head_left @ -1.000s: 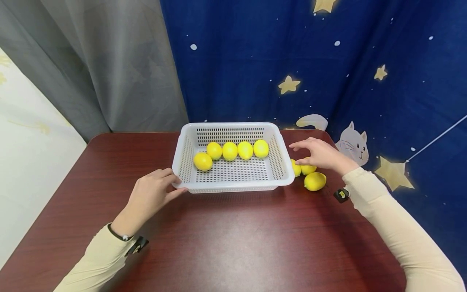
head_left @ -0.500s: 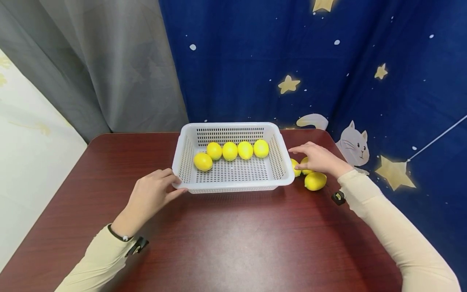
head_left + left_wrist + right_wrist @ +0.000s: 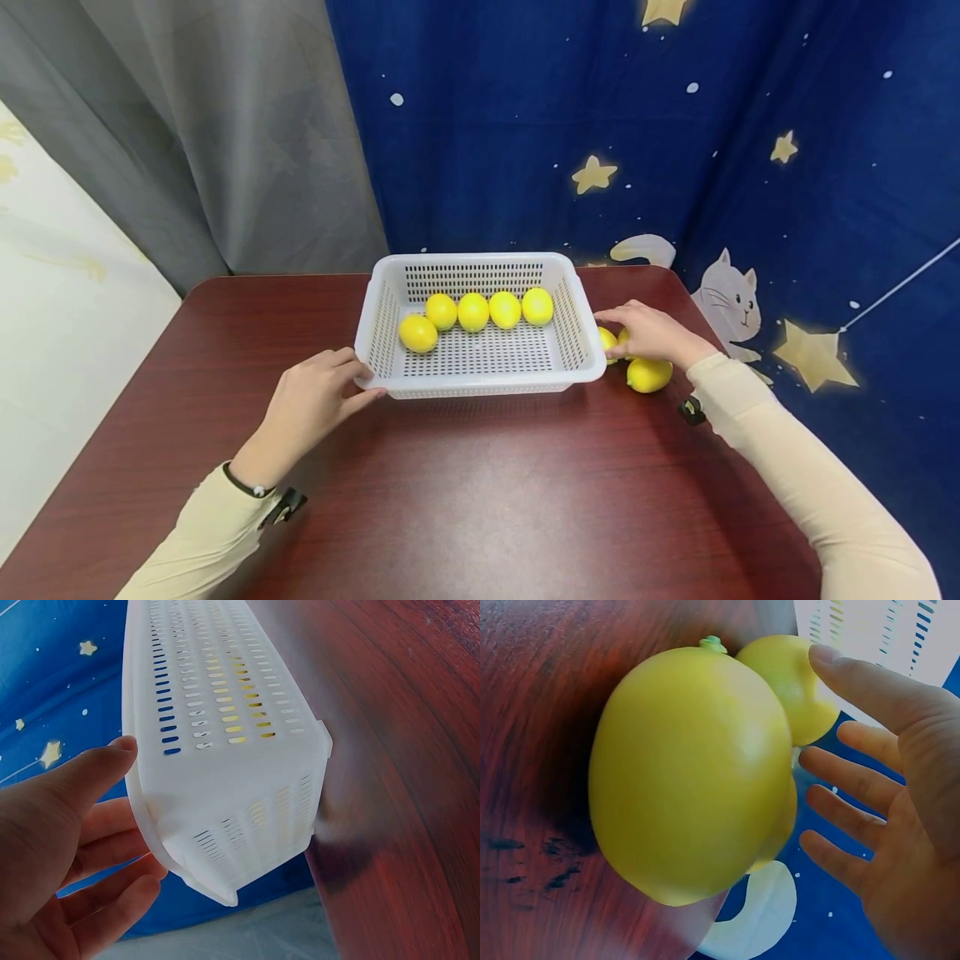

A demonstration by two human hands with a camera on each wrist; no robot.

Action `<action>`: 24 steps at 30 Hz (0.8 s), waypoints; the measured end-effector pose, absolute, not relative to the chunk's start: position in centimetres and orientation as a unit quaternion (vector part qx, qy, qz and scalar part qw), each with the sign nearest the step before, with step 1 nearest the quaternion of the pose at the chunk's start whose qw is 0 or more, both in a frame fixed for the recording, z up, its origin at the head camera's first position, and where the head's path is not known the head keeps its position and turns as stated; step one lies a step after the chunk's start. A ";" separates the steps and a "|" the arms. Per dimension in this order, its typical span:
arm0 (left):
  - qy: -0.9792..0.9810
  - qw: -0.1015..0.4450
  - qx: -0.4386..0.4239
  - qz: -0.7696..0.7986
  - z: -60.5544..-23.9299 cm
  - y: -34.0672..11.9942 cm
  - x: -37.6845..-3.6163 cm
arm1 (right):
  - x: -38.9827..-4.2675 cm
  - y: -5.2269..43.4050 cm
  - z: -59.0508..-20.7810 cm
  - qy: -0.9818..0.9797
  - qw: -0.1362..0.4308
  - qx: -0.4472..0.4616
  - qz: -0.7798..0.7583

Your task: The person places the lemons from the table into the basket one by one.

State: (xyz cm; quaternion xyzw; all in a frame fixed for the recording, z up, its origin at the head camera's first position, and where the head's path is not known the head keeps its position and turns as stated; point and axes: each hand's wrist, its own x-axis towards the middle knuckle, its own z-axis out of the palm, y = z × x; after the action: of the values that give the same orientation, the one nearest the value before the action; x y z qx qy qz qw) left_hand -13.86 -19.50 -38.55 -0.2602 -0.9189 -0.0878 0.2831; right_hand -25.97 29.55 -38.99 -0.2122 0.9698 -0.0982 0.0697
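Lemons (image 3: 475,311) in basket (image 3: 480,382), others (image 3: 649,374) right.

cream long sleeves (image 3: 810,475), a thin dark wristband (image 3: 247,486), perhaps small black wrist clips (image 3: 691,410).

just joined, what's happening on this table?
A person is working with lemons and a white basket on a red-brown table. Five lemons lie in the basket. The left hand rests on its near-left corner. The right hand reaches over three more lemons beside the basket's right wall, fingers straight, nothing gripped yet.
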 end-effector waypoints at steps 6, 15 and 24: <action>-0.918 0.284 -0.262 -0.089 -38.6 -19.5 -13.9 | -26.2 29.7 -39.7 0.969 0.071 -0.217 -0.093; -0.914 0.292 -0.266 -0.091 -38.6 -19.5 -13.9 | -26.2 29.6 -40.6 0.969 0.060 -0.222 -0.093; -0.915 0.292 -0.263 -0.089 -38.4 -19.4 -13.8 | -26.3 29.4 -40.8 0.970 0.058 -0.222 -0.087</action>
State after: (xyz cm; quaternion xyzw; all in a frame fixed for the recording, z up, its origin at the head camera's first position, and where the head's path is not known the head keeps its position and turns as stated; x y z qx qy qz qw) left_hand -13.83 -19.45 -38.42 -0.2627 -0.9152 -0.0892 0.2924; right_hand -26.25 29.44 -40.80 -0.2216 0.9695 -0.0867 0.0584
